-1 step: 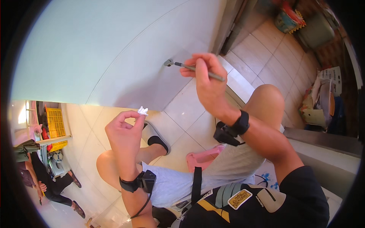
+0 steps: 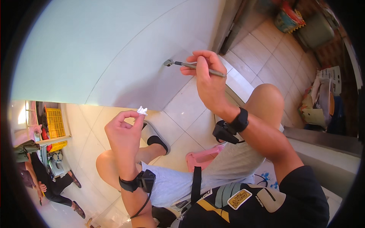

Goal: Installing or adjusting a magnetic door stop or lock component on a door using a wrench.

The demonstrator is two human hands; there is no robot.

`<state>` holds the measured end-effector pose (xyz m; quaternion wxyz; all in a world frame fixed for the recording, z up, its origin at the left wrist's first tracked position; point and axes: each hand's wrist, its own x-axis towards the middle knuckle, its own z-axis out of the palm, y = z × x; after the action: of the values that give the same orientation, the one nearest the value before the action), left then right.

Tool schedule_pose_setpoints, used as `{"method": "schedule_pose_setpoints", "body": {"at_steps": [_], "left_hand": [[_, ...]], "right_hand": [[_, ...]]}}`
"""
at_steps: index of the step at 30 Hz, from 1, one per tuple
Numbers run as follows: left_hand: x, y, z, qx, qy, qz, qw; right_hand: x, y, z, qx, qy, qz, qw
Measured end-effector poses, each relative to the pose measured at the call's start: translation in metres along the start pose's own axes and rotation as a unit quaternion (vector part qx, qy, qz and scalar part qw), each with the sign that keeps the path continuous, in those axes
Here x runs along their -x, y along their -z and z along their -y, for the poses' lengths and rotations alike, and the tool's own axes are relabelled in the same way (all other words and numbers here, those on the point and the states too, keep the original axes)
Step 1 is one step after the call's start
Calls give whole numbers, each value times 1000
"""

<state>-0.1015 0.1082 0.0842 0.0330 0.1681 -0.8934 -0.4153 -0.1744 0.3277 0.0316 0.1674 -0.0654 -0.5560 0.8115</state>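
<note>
My right hand [image 2: 205, 78] grips a slim grey-handled tool [image 2: 182, 64], whose small metal head [image 2: 169, 62] is at the pale blue-white panel [image 2: 114, 41]; I cannot tell if it touches. Lower and to the left, my left hand [image 2: 123, 133] pinches a small crumpled white scrap [image 2: 142, 111] between thumb and forefinger, near the panel's bottom edge. The panel has a thin curved line across it, and a shadow falls below the tool.
A pink plastic stool [image 2: 195, 159] is on the tiled floor by my legs. Yellow crates [image 2: 55, 123] and another person's dark-clad legs [image 2: 53, 186] are at left. A bucket [image 2: 285, 21] and piled bags [image 2: 319, 102] are at right, beyond a raised sill [image 2: 239, 83].
My right hand and the tool have shifted very slightly upward. My left hand is in nearly the same place.
</note>
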Motion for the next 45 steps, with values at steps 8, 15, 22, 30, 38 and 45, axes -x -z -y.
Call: {"method": "schedule_pose_setpoints", "body": {"at_steps": [8,15,22,30,38,45], "left_hand": [[-4,-2,-5,6,4,13,1000],[-7,-3,-5,11,0,22,1000],[-5,-3,4,22,-23,10,999],[-12,-12,15,25,-49,35,998],[-11,-10,18,5,-43,38,998],[-11,-15,20,-1,-37,49,998]], "right_hand": [[-19,5,-38,100,-114,41,988],[-46,24,-50,10,-98,-71,993],[-65,20,-16,20,-44,-117,992],[-63,36,-69,56,-125,-93,986],[-113,45,-14,-17,28,-218,975],[-98,36,-28,-33,-70,-194,978]]}}
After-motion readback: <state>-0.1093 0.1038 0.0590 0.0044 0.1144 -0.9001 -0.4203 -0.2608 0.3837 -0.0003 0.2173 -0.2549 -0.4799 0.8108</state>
